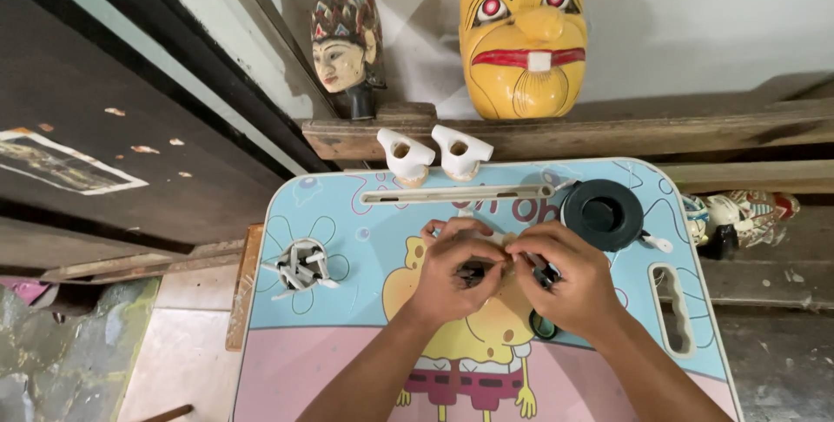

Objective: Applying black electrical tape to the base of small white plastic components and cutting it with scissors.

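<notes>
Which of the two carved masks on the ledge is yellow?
The large mask on the right, yellow with red lips; the smaller head left of it is pale-faced with a patterned headdress.

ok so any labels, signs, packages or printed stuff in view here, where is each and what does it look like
Paper print: stuck on the dark door panel at far left, a tilted rectangle, white-edged with a dim picture.
Printed tabletop: the small table under both hands, light blue above, pink below, yellow cartoon figure in the middle, pink lettering near its slot.
No packages or screens show.
</notes>
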